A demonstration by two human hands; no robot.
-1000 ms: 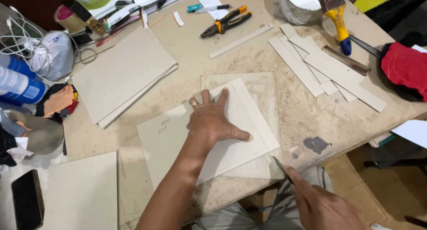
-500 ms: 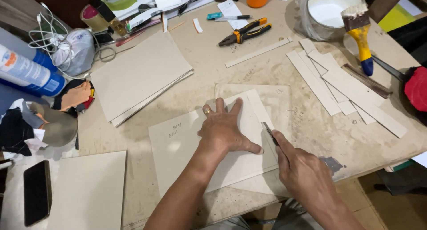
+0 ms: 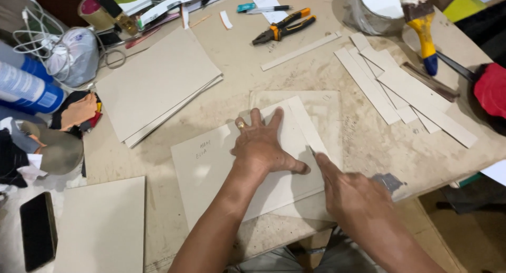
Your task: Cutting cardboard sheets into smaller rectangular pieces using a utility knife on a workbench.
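A person leans over a dusty, pale workbench, seen from above. The left hand lies open and flat, fingers spread, palm pressing on a pale grey rectangular sheet of cardboard at the near middle of the bench. The pressure seems meant to keep the sheet from sliding. This sheet rests on a second, similar board, which probably shields the bench beneath.

The right hand is closed around a thin dark blade or cutting tool, its tip touching the sheet just beside the left thumb, near the sheet's right edge. The narrow margin there suggests a strip is being cut off; a loose fan of long cardboard strips lies to the right.

A stack of larger grey boards sits to the upper left, and another board at the near left beside a black phone. Orange-and-black pliers lie at the far edge. A yellow-handled brush rests across a white tub.

The tool's handle is hidden inside the fist, so its kind is uncertain. Whether a ruler guides the cut cannot be told. Clutter at the left edge is cropped and hard to make out, as is a red object at the right.
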